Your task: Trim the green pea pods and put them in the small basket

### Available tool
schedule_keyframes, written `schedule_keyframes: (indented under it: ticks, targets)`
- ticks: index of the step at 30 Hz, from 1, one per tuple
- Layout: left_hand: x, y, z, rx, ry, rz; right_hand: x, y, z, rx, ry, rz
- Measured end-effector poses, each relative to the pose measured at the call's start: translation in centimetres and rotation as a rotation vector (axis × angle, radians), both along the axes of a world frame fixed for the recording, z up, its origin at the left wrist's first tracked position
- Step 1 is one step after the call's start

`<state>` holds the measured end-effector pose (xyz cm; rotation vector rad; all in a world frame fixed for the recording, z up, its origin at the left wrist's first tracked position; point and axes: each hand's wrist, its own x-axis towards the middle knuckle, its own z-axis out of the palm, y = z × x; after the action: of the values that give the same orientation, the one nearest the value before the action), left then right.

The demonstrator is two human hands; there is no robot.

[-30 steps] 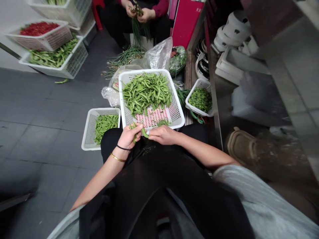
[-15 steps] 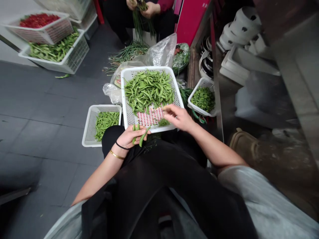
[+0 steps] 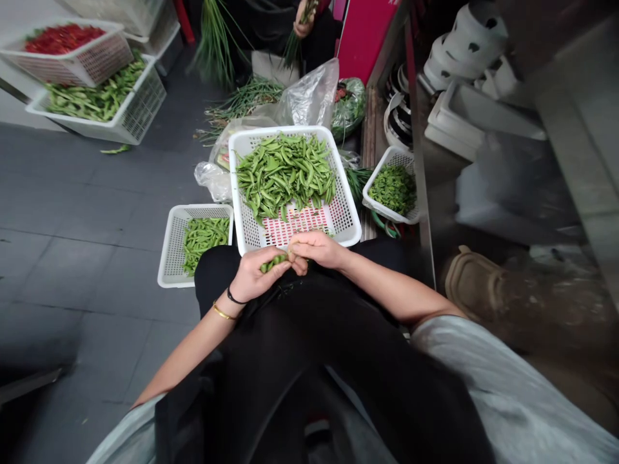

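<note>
Several green pea pods (image 3: 273, 263) are clasped in my left hand (image 3: 256, 274), close to my lap at the near edge of a white basket. My right hand (image 3: 316, 249) meets it there, thumb and fingers pinched together at the end of a pod. The fingers partly hide that pod end. Just beyond both hands, the white plastic basket (image 3: 351, 216) holds a heap of pea pods (image 3: 287, 171) toward its far side. A smaller white basket (image 3: 169, 254) with more pods (image 3: 206, 238) stands on the floor to the left.
A basket of leafy greens (image 3: 393, 189) is at right beside a metal edge. Stacked baskets with red peppers (image 3: 65, 38) and green pods (image 3: 91, 96) stand far left. Opposite, another person's hand (image 3: 304, 26) holds long green stalks, above plastic bags (image 3: 309, 93).
My right hand has moved from the basket's near right area to my left hand, and its fingers have closed. The other person's bundle of stalks has swung to the left.
</note>
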<state>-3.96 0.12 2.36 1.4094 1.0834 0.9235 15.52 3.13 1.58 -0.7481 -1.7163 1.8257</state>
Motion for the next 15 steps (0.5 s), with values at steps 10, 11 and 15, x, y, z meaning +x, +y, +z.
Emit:
schedule_keyframes:
  ticks: [10, 11, 15]
  targets:
    - [-2.2, 3.1, -2.2, -0.359, -0.683, 0.351, 3.3, 7.1, -6.5, -0.185, -0.636, -0.145]
    - [-2.2, 3.1, -2.4, -0.423, -0.703, 0.314, 3.2, 8.2, -7.3, -0.281, -0.625, -0.274]
    - [-1.7, 2.6, -3.1, -0.567, -0.681, 0.181, 2.0, 12.0, -10.0, -0.497, -0.49, -0.737]
